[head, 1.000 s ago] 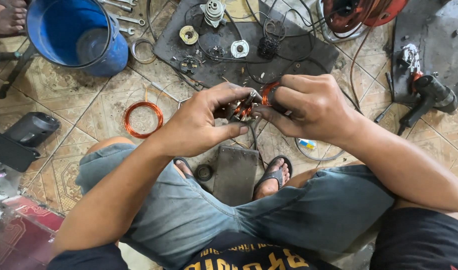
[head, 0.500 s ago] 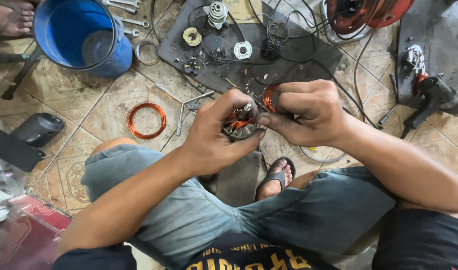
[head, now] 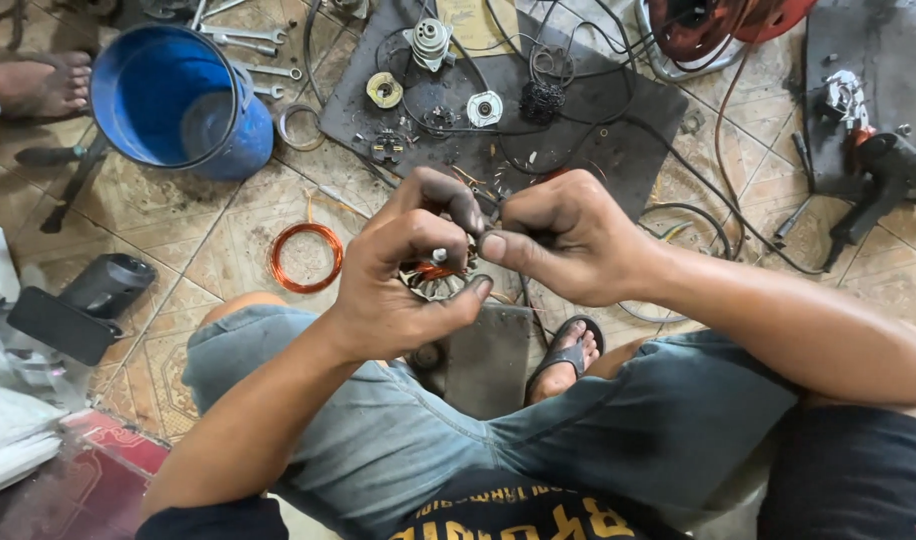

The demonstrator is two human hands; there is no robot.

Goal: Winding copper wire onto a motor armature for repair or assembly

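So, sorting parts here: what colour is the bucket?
Blue bucket, seen in the head view.

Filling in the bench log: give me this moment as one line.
left hand: grips copper-wound motor part | right hand: pinches at it | copper coil: on floor, left | blue bucket: far left

A floor-level repair workshop. On the tiled floor lies a dark mat (head: 618,140) strewn with small motor parts and black wires. Left of the mat stand a blue bucket (head: 173,100) and spanners (head: 253,45); below its left corner lies a copper wire coil (head: 306,257); right of it rests a power tool (head: 883,175).
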